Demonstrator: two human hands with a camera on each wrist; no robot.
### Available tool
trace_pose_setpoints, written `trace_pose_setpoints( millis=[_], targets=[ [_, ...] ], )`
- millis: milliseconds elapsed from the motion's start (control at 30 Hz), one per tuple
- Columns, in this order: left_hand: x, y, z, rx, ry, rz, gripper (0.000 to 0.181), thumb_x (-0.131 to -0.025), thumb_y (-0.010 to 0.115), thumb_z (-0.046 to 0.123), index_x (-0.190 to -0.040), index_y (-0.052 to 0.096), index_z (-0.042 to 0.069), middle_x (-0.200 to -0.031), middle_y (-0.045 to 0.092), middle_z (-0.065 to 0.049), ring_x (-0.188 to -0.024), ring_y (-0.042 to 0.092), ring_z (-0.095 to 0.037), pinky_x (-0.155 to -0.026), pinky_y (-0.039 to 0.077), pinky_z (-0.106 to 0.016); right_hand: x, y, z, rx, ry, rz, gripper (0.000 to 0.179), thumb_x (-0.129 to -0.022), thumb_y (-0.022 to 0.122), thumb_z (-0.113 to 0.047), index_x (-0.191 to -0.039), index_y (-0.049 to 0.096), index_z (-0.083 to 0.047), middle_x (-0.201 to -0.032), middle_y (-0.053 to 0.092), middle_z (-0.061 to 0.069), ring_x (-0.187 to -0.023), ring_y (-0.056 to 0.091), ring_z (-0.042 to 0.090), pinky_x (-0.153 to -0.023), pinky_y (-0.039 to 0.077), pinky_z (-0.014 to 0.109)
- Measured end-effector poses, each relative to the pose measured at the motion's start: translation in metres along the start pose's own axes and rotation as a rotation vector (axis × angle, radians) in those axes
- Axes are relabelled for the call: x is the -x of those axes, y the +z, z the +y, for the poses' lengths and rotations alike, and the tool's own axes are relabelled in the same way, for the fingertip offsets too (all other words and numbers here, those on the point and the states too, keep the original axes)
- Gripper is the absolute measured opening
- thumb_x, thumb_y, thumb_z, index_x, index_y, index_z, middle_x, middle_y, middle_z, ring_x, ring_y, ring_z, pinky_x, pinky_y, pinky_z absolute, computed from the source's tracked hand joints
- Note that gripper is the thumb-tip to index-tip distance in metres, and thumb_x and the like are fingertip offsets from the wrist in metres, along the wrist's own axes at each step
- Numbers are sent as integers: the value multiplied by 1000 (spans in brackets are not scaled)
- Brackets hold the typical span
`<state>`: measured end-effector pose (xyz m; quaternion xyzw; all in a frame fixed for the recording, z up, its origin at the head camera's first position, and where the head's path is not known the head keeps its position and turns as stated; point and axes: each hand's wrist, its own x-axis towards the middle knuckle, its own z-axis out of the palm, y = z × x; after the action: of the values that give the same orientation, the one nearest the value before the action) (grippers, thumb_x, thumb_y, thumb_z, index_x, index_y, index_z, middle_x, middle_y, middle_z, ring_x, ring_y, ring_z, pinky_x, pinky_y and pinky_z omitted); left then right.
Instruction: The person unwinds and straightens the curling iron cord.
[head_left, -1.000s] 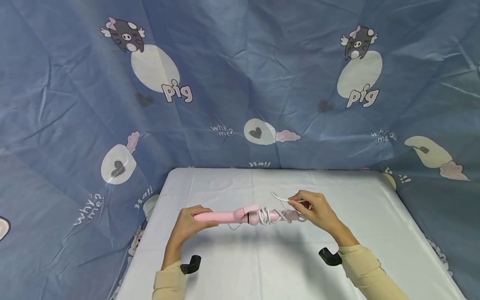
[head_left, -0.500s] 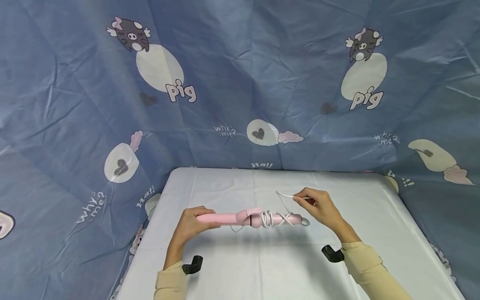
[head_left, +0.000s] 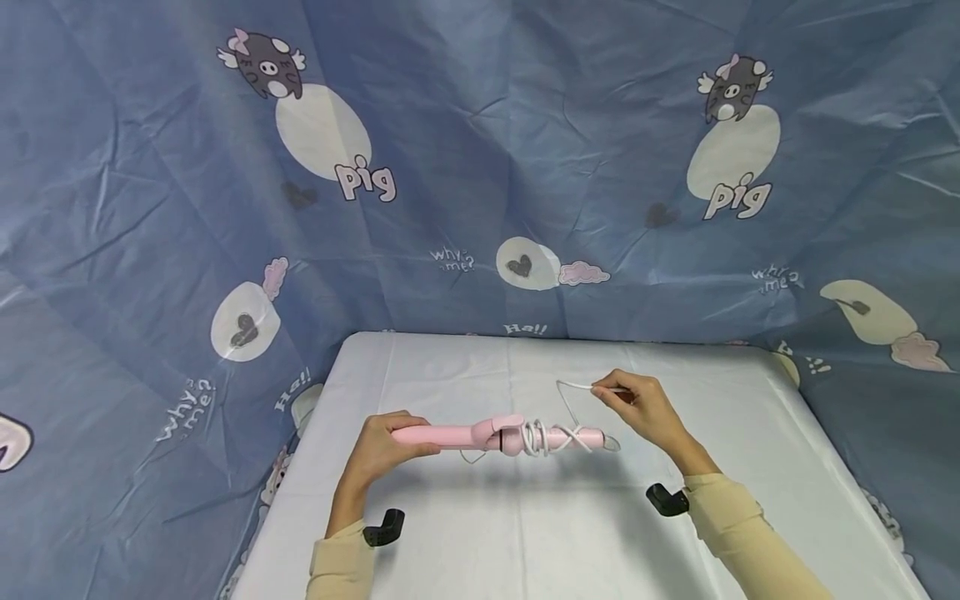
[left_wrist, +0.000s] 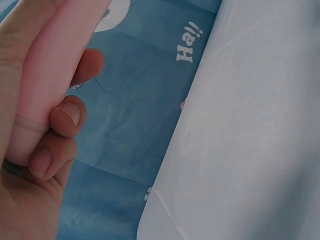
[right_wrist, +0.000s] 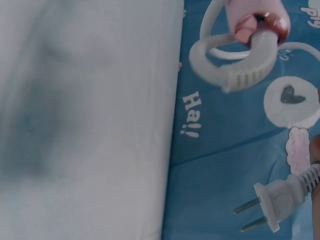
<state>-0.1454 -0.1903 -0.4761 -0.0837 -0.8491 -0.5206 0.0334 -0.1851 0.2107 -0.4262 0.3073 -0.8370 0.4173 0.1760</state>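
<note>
A pink curling iron (head_left: 442,437) lies level above the table in the head view, its clamp lever (head_left: 508,422) at the middle. My left hand (head_left: 381,450) grips its left end; in the left wrist view the fingers curl round the smooth pink tube (left_wrist: 52,65). White power cord (head_left: 534,438) is coiled and crossed round the right half. My right hand (head_left: 641,407), up and right of the iron, pinches the cord's free stretch (head_left: 573,385). The right wrist view shows the two-pin plug (right_wrist: 281,201) sticking out from that hand, and the cord's bent sleeve (right_wrist: 252,65) at the iron's end.
A white-covered table (head_left: 450,533) spreads beneath both hands. Blue printed cloth (head_left: 480,167) hangs behind it and along both sides. Each wrist wears a black camera mount, the left one (head_left: 385,528) and the right one (head_left: 667,500).
My right hand has moved slightly up and right, away from the iron's end, and draws the cord taut into an angle. My left hand keeps its grip. The head view has shifted a little.
</note>
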Motion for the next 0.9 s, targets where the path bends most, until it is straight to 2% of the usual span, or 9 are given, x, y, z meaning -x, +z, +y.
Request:
trace_pose_setpoints(
  millis=[267, 367, 633, 733, 900],
  targets=[
    [0, -1, 2, 2, 3, -12, 33, -59, 90, 27, -87, 75, 20, -86, 71, 4, -78, 61, -14, -69, 47, -28, 2, -1, 15, -38, 47, -18, 14, -84, 66, 4, -86, 68, -10, -70, 64, 2, -51, 40, 7, -47, 35, 20],
    [1, -1, 3, 7, 8, -12, 33, -58, 91, 28, -87, 75, 20, -86, 71, 4, -77, 61, -13, -68, 47, -27, 4, -2, 19, -45, 72, -41, 13, -85, 65, 2, -87, 68, -10, -68, 61, 3, -51, 41, 9, -46, 35, 21],
    [1, 0, 1, 41, 15, -23, 33, -58, 90, 28, -87, 75, 19, -84, 71, 2, -76, 60, -12, -67, 48, -27, 9, -1, 29, -78, 173, -112, 7, -89, 62, -5, -91, 68, -10, -72, 62, 12, -53, 43, 12, -49, 38, 23],
    [2, 0, 0, 47, 21, -27, 33, -59, 90, 27, -87, 76, 19, -84, 71, 1, -76, 61, -12, -67, 48, -28, 12, -1, 34, -86, 227, -145, 7, -92, 60, -9, -93, 67, -10, -75, 62, 12, -54, 43, 9, -50, 38, 23],
    [1, -1, -1, 61, 30, -24, 33, -59, 90, 26, -88, 76, 18, -84, 71, 1, -76, 61, -12, -68, 48, -28, 20, 0, 43, -95, 296, -191, 10, -95, 56, -12, -97, 66, -11, -81, 65, 9, -66, 54, 6, -56, 44, 24]
  ],
)
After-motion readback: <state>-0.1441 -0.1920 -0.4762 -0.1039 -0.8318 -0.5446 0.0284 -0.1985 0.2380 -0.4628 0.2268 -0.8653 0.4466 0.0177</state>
